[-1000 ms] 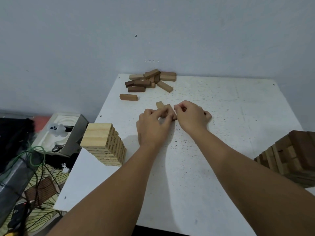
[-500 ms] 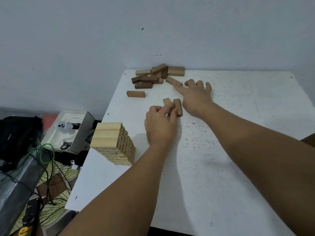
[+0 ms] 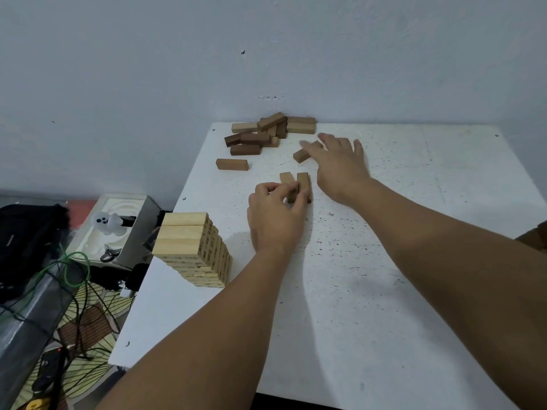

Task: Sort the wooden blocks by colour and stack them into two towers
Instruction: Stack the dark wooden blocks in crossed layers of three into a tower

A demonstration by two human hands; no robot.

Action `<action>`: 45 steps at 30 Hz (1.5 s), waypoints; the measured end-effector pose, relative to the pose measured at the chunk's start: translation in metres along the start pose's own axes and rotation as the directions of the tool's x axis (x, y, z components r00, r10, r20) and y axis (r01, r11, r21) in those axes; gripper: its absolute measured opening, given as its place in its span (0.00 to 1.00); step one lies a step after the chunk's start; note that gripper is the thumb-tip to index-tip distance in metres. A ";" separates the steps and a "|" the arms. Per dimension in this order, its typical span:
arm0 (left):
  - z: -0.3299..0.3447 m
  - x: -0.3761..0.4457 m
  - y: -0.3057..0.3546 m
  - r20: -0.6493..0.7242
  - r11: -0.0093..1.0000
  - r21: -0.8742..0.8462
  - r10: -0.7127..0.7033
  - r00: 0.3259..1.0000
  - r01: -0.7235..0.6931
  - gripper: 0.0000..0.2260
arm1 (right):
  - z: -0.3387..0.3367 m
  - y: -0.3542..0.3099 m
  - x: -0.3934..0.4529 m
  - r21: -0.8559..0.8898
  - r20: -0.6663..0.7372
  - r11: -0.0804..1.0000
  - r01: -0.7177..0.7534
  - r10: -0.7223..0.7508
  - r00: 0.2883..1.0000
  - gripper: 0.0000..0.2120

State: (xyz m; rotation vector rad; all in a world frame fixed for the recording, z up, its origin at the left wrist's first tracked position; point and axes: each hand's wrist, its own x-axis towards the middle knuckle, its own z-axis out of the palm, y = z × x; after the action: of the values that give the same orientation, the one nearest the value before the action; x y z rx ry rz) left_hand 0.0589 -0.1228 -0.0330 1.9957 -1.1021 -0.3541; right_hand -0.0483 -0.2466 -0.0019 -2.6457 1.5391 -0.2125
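Blocks of the pale sort already stand as a tall tower (image 3: pixel 192 250) at the table's (image 3: pixel 384 291) left edge, near the front. Behind it, toward the wall, one loose block (image 3: pixel 232 164) lies alone, and beyond that a mixed heap (image 3: pixel 263 133) of pale and dark blocks waits unsorted against the wall. Mid-table, the left hand (image 3: pixel 273 220) pinches the near ends of a block pair (image 3: pixel 296 184) lying side by side, its fingers curled round them just as half a second ago. To their right, the right hand (image 3: pixel 340 164) has left the pair, where it worked a second ago, and now reaches with straight, spread fingers over a stray block (image 3: pixel 302 155) near the heap, touching or nearly touching it; no grip shows. At the far right edge a sliver of brown shows, too little to name. That reach suggests a third block is being fetched to finish a layer, so sorting is well along but the heap remains.
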 end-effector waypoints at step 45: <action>-0.027 -0.067 0.014 0.251 0.985 0.111 0.101 0.963 -0.132 0.11 | -0.002 -0.012 -0.175 0.469 0.057 0.816 -0.338 0.354 0.933 0.15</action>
State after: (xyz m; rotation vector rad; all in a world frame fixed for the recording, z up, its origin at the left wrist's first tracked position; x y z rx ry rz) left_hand 0.0276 -0.0595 -0.0143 2.0240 -1.4227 -0.4891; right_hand -0.1238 -0.0882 -0.0123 -1.9608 1.6836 -0.5317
